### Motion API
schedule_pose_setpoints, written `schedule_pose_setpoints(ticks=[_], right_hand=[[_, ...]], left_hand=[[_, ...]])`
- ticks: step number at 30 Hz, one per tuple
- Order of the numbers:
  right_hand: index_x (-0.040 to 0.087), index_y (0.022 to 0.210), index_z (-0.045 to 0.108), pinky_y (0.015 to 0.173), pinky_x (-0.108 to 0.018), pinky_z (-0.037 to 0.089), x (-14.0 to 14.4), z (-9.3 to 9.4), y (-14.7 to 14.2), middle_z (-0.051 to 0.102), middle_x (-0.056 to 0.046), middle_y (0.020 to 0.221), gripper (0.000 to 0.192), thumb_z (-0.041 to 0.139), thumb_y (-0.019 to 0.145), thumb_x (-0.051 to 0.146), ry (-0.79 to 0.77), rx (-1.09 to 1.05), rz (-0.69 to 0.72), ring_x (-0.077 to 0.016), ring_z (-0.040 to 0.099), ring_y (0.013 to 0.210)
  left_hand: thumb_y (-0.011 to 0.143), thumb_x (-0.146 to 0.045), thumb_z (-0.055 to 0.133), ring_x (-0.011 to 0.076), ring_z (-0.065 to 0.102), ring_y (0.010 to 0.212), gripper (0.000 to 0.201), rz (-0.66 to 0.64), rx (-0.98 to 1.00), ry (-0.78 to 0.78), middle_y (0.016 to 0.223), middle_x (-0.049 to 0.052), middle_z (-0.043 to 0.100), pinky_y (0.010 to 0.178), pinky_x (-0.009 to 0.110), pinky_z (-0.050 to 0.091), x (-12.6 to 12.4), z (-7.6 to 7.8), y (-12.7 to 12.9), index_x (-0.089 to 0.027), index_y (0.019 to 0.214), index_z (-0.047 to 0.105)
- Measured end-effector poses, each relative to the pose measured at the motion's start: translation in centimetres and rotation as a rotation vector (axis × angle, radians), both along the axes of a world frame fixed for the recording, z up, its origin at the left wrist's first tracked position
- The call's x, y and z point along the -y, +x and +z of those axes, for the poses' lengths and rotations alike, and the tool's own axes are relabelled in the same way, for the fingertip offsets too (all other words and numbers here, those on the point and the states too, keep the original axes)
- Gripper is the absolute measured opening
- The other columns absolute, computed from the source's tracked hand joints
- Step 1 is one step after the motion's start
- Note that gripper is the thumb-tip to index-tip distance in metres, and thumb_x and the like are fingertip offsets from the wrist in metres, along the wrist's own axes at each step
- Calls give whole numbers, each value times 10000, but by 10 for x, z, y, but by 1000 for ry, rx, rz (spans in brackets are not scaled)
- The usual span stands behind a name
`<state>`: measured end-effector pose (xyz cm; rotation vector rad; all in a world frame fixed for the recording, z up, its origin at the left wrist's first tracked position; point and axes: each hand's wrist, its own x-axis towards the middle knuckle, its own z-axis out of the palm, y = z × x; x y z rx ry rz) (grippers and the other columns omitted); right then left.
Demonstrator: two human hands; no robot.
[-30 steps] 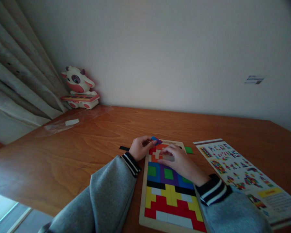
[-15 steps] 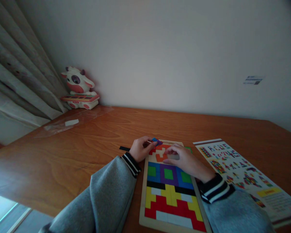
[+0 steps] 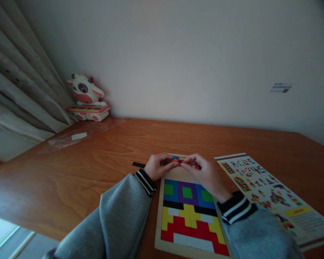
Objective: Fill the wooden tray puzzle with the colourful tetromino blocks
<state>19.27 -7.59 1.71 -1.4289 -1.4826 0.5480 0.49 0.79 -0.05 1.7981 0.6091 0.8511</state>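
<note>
A wooden tray puzzle (image 3: 158, 230) lies in front of me, its lower part filled with flat coloured blocks in yellow, red, white, black, purple, blue and green. Over its upper end my two hands meet. My left hand (image 3: 157, 167) pinches a small cluster of blue and purple puzzle pieces (image 3: 175, 157) between thumb and fingers. Closed at the fingertips, my right hand (image 3: 207, 175) has orange puzzle pieces (image 3: 184, 162) against that cluster. Fingers hide part of the pieces, so their exact shapes cannot be told. Beneath the hands, a bare strip of tray shows.
Right of the tray lies a printed pattern sheet (image 3: 272, 194). A black puzzle piece (image 3: 138, 164) rests on the wooden table (image 3: 118, 144) beside my left wrist. A toy cow with a keyboard (image 3: 88, 97) sits at the back left, near clear plastic wrapping (image 3: 62, 143) and a curtain (image 3: 21, 79).
My right hand has lifted the orange pieces out of the tray's upper part and brought them up and left to the pieces in my left hand, which has stayed nearly still.
</note>
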Motion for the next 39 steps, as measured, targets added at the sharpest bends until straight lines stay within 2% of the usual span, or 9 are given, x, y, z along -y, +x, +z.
schedule_pose_setpoints(ticks=[4,9,12,16,21,24,26,32,39], right_hand=[[217,1026,614,741,-368,526,-1,-8,-4,690,-62,932,326,642,865,499,107,126,-81,-202,643,803],[279,1129,678,872,-439,443,2,-8,-8,630,-72,1026,254,514,971,393,150,679,180,-249,570,984],[301,1081,719,836,-439,421,4,-5,-10,611,-69,955,285,483,980,423,96,798,226,-249,548,937],[321,939,760,855,-428,380,4,-2,-6,612,-45,954,278,512,968,442,86,791,247,-230,540,949],[342,1113,719,863,-416,373,4,0,0,626,-33,964,253,552,950,440,76,778,266,-220,545,945],[343,939,767,847,-409,381,3,2,5,632,-27,920,246,543,954,444,68,786,292,-213,556,916],[329,907,772,827,-402,398,2,3,13,644,-30,909,246,555,949,436,77,770,255,-213,569,898],[245,1066,731,822,-408,473,-6,-6,47,668,-68,939,254,537,955,364,86,669,44,-238,607,907],[253,1059,700,861,-377,515,-3,1,34,705,-56,1016,244,565,931,411,56,322,49,-212,655,947]], left_hand=[[843,-504,674,153,675,685,444,124,49,-34,867,104,738,601,227,544,-5,0,1,-106,1035,719],[839,-495,678,162,690,725,412,240,102,-51,893,95,748,657,235,552,-10,-1,1,-122,1010,724],[828,-486,692,162,689,722,398,232,95,-58,892,95,750,649,234,551,-9,0,1,-124,991,725],[832,-474,690,158,690,714,389,205,95,-80,913,100,754,659,240,559,-6,1,1,-123,997,718],[835,-464,694,165,692,730,386,192,87,-83,910,101,751,667,245,565,-8,-2,1,-120,1009,715],[842,-462,690,170,691,747,385,190,73,-65,919,105,750,673,249,561,-9,-3,1,-122,1020,718],[846,-463,687,173,689,751,386,196,64,-52,916,109,750,675,251,556,-9,-4,1,-122,1022,720],[850,-476,679,188,694,780,399,205,34,-43,927,119,749,688,265,546,-10,-7,0,-120,1024,723],[834,-484,696,182,698,783,405,144,75,-81,928,111,752,702,267,544,-9,-7,1,-122,1014,717]])
